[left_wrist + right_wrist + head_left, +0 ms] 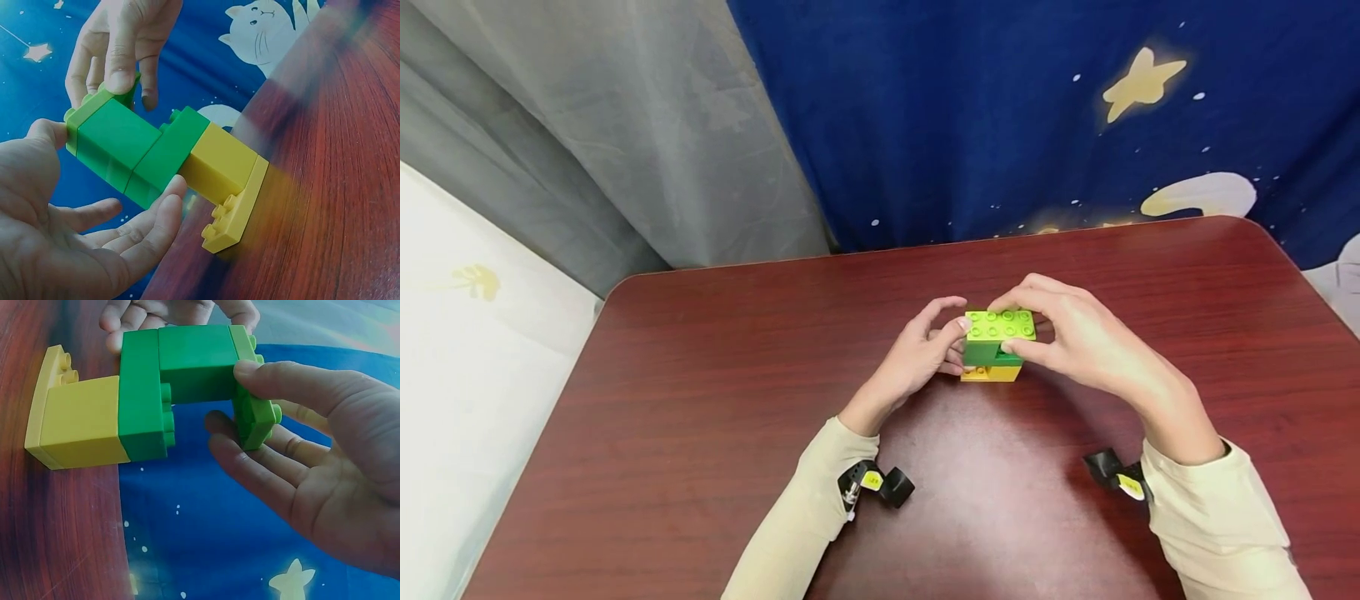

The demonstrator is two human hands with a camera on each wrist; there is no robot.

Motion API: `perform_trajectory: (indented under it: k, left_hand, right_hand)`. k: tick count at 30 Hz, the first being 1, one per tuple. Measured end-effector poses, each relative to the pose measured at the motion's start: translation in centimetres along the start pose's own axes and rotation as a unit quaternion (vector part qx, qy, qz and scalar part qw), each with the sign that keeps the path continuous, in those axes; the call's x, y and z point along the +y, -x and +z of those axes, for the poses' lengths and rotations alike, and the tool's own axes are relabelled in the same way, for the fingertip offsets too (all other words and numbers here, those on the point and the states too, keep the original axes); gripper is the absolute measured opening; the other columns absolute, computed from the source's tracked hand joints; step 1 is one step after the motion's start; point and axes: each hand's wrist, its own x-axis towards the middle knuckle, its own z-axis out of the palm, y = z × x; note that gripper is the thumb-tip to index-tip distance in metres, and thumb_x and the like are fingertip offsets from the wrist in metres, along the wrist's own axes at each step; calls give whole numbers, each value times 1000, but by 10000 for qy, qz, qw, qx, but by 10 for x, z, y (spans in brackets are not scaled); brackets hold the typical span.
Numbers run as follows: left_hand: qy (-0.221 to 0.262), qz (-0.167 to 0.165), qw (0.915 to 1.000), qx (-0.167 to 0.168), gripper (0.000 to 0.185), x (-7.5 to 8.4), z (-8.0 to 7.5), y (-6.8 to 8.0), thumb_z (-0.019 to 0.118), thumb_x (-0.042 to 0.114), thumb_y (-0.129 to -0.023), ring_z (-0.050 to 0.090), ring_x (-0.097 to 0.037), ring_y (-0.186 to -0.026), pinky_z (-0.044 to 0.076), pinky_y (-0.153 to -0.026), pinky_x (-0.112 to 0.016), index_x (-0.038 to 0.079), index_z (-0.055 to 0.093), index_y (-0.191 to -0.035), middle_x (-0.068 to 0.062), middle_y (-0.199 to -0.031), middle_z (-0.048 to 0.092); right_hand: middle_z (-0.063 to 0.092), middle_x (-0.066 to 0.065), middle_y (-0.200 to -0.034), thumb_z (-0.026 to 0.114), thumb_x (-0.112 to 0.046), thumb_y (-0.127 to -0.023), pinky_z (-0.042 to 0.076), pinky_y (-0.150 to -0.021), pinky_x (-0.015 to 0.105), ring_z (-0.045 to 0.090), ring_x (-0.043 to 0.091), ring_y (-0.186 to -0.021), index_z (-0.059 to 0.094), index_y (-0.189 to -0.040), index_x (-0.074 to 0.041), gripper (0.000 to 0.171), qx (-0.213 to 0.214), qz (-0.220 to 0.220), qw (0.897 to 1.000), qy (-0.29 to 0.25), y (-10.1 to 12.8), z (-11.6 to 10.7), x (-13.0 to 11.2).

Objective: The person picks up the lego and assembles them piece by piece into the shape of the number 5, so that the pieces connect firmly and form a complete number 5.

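A stack of toy building bricks stands on the table: a yellow base plate (pixel 240 215), a yellow brick (pixel 81 422), two green bricks (pixel 119 140) set stepwise, and a lime plate (pixel 1000 327) with studs on top. The lime plate juts out past the upper green brick. My right hand (pixel 1082 337) pinches that jutting end between thumb and fingers. At the other end, my left hand (pixel 917 354) has its thumb against the lime plate's corner and fingertips at the lower green brick, holding the stack between them. Its index finger stands away from the bricks.
The dark red table (pixel 715 400) reaches out on all sides of the stack. Behind its far edge hang a grey curtain (pixel 647 125) and a blue curtain (pixel 940 125) with stars. Each wrist wears a small black camera (pixel 895 487).
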Motion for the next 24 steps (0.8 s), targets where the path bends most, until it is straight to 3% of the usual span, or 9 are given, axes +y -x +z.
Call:
perform_trajectory:
  k: [6,15,24]
  left_hand:
    - [118,40,9999,63,39,-1,2,1,52,19,-96,55,-20,-56,53,-63,-43,25,35,-131,-13,-71,52]
    - [252,181,9995,-13,34,-2,3,-1,51,18,-96,54,-22,-56,52,-65,-48,20,33,-124,-17,-71,50]
    - [340,186,9991,194,38,-1,3,-1,52,17,-95,54,-21,-52,53,-61,-44,24,29,-124,-16,-69,50]
  right_hand:
    - [54,-8,-92,73,-4,-77,49,-68,25,51,7,-78,65,-106,-14,31,-148,206,9996,-88,2,1,-1]
    - [55,-5,-94,74,-2,-77,52,-63,23,55,8,-79,65,-107,-14,33,-148,304,9985,-433,2,0,0]
    - [55,-4,-95,72,-2,-78,51,-62,20,57,10,-82,65,-109,-13,33,-272,516,9964,-622,0,1,2]
